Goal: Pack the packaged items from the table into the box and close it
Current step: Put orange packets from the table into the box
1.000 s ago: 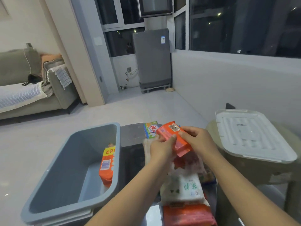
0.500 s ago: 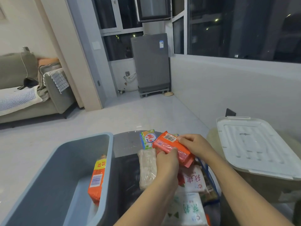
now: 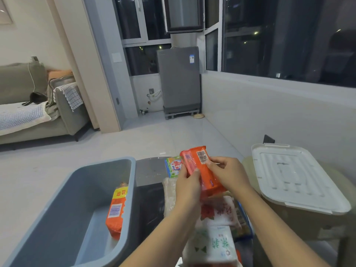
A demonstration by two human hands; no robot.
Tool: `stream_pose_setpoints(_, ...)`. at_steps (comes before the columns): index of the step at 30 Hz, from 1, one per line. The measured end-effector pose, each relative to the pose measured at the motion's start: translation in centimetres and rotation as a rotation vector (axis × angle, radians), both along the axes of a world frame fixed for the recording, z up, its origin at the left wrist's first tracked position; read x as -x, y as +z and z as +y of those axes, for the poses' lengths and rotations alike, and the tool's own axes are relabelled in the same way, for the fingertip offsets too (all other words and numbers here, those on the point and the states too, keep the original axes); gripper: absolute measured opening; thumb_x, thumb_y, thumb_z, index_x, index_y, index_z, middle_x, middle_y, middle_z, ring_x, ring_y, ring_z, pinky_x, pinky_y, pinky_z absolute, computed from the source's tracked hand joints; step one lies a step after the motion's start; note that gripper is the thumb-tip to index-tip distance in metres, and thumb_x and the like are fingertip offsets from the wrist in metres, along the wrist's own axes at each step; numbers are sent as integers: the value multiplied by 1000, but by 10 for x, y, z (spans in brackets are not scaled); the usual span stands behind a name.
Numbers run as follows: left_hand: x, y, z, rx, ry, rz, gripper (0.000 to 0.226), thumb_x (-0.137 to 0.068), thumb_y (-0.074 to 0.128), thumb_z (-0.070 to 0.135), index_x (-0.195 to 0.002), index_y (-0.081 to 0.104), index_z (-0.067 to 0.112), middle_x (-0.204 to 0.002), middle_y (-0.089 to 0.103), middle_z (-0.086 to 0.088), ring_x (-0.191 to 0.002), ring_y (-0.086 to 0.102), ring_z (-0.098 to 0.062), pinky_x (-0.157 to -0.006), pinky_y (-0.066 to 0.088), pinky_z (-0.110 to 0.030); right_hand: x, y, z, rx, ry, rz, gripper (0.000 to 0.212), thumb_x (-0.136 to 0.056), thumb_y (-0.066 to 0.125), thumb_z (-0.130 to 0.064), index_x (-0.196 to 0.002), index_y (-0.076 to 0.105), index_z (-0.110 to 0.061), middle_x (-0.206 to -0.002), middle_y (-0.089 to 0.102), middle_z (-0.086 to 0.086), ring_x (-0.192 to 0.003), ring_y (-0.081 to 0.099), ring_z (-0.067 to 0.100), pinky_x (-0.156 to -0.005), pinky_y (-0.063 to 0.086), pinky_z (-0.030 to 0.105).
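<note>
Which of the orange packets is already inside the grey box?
The orange packet with the yellow end, leaning on the grey box's right wall; both hands hold the other orange packet.

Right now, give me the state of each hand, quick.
Left hand: fingers curled on the orange packet, gripping its left side.
Right hand: fingers pinching the same orange packet from the right.

Glossy plastic orange packet; smooth matt plastic grey box.
</note>
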State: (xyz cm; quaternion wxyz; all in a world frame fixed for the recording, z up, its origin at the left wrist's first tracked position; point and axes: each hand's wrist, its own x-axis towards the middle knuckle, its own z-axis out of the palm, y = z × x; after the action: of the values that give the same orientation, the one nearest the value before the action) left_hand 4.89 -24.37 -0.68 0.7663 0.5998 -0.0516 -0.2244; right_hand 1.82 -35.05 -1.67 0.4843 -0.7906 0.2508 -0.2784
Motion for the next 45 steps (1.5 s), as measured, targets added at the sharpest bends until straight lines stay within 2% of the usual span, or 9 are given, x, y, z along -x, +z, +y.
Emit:
stream_pose_setpoints(4, 4, 22, 25, 34, -39, -58, 37, -94, 48, 10, -129, 55, 22, -116, 68, -14, -104, 67, -33, -90, 54, -49, 9, 14, 20, 10, 15, -96, 28, -84, 63, -35, -107, 71, -21, -83, 72, -8, -76, 68, 5, -65, 51, 18)
stream_pose_setpoints(11, 5, 47, 68, 6, -73, -198, 41, -90, 59, 17, -125, 47, 31, -99, 65, 3, -81, 67, -13, -50, 56, -19, 22, 36, 59, -32, 32, -189, 37, -86, 60, -37, -116, 66, -17, -101, 72, 2, -78, 69, 12, -66, 55, 21)
stream_pose_setpoints(16, -4, 60, 108, -46, -80, -274, 40, -88, 62, 22, -120, 45, 39, -102, 67, 5, -91, 70, -20, -69, 60, -33, 17, 48, 96, -32, 83, -233, 42, -85, 59, -41, -120, 64, -19, -105, 71, 2, -84, 69, 16, -67, 56, 22)
stream_pose_setpoints(20, -18, 70, 145, -152, -82, -326, 46, -86, 63, 35, -125, 41, 46, -109, 66, 2, -91, 70, -19, -70, 60, -33, 8, 54, 128, -30, 135, -254, 44, -85, 57, -44, -122, 61, -20, -105, 71, -2, -85, 68, 12, -63, 53, 15)
stream_pose_setpoints(24, -29, 73, 180, -207, -122, -263, 57, -85, 64, 36, -135, 39, 41, -119, 65, -5, -99, 69, -27, -84, 57, -48, -4, 52, 157, -22, 170, -250, 43, -84, 58, -43, -120, 63, -18, -105, 72, -1, -86, 68, 12, -66, 54, 17)
stream_pose_setpoints(31, -55, 65, 224, -295, -189, -86, 39, -88, 61, 35, -124, 55, 20, -114, 69, -11, -104, 67, -31, -97, 49, -53, -24, 45, 188, -68, 289, -156, 41, -81, 64, -40, -116, 65, -19, -101, 73, -1, -80, 70, 8, -73, 60, 32)
stream_pose_setpoints(36, -70, 53, 242, -330, -224, 106, 41, -88, 60, 28, -121, 57, 5, -121, 65, -20, -95, 65, -31, -90, 52, -45, -31, 39, 192, -37, 381, -11, 40, -79, 66, -42, -114, 65, -23, -87, 69, -14, -69, 65, -4, -60, 52, 10)
stream_pose_setpoints(40, -84, 40, 253, -397, -316, 200, 25, -90, 52, 27, -104, 62, 8, -85, 74, -8, -68, 72, -20, -64, 56, -32, -35, 28, 193, 135, 351, 63, 39, -82, 61, -45, -117, 62, -28, -119, 62, -7, -108, 53, 6, -92, 44, 26)
stream_pose_setpoints(45, -94, 28, 254, -511, -490, 295, 28, -93, 45, 33, -99, 61, 11, -75, 76, -4, -65, 73, -16, -60, 57, -25, -43, 17, 199, 175, 405, 178, 50, -89, 52, -37, -136, 43, -22, -149, 31, -2, -138, 25, 18, -112, 23, 34)
